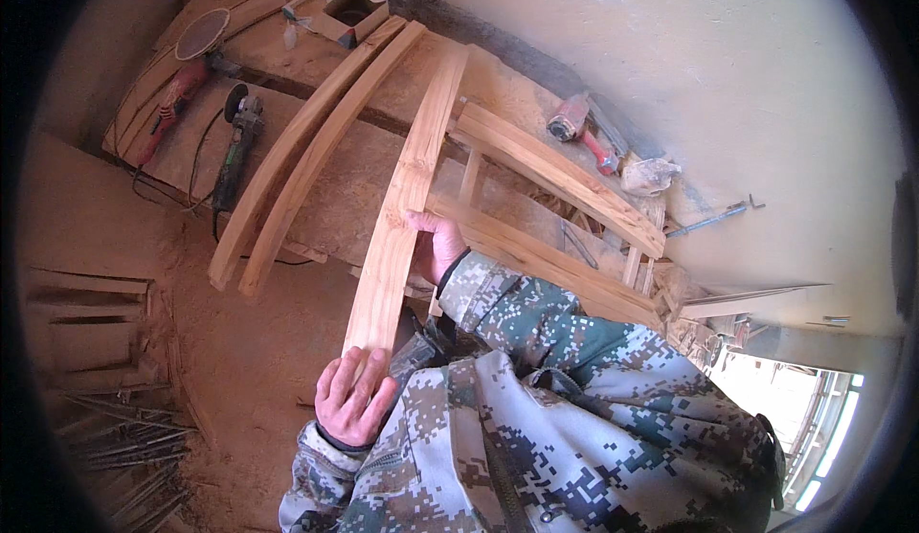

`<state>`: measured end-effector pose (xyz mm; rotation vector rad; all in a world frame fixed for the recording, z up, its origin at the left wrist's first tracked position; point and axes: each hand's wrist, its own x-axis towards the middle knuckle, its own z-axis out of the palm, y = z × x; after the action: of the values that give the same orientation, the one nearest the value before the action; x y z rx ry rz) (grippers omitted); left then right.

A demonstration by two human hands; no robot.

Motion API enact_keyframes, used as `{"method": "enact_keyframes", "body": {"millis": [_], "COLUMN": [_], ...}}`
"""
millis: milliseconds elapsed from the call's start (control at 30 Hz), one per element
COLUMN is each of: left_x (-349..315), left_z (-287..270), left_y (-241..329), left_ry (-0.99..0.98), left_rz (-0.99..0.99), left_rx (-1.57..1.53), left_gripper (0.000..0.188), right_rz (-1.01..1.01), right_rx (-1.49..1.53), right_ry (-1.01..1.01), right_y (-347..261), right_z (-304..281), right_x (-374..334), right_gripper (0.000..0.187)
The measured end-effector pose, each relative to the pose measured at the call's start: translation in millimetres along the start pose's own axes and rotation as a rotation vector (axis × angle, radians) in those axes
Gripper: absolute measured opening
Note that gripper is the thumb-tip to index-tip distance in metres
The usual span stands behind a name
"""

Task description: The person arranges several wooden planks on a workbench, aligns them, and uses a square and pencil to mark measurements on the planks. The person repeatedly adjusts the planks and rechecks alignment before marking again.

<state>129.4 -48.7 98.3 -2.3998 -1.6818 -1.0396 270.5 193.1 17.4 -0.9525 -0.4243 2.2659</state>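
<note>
A long pale wooden board (407,181) slants from the workbench toward my body, its far end over the bench. My right hand (437,243) is closed on the board's right edge, thumb on the upper face and the other fingers mostly hidden beneath. At the near end, my left hand (356,401) lies with spread fingers on the wood, the palm side out of sight. Left of the board, two curved wooden pieces (311,131) (335,155) run side by side across the bench. To its right is a wooden frame (565,181) of thick rails and crosspieces.
Two angle grinders, a red one (179,102) with a large disc and a dark green one (236,145), lie at the bench's left. A red power tool (582,129) sits near the wall. An open cardboard box (354,11) stands at the back. Wood strips (129,437) cover the lower-left floor.
</note>
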Motion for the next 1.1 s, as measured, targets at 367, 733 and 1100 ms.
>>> {"method": "enact_keyframes", "body": {"millis": [367,733,1100], "left_x": [-44,-62,-100], "left_z": [23,31,-47], "left_y": [8,0,6], "left_ry": [0.116,-0.176,-0.285], "left_rz": [-0.289,-0.275,-0.620], "left_rx": [-0.138,-0.272,-0.225], "left_gripper": [0.026,0.026,0.027], "right_rz": [0.015,-0.166,0.002], "right_rx": [-0.044,-0.204,-0.260], "right_ry": [-0.003,-0.104,-0.134], "right_y": [9,-16,-18], "right_z": [-21,-12,-7], "right_x": [5,9,4], "right_gripper": [0.053,0.067,0.056]}}
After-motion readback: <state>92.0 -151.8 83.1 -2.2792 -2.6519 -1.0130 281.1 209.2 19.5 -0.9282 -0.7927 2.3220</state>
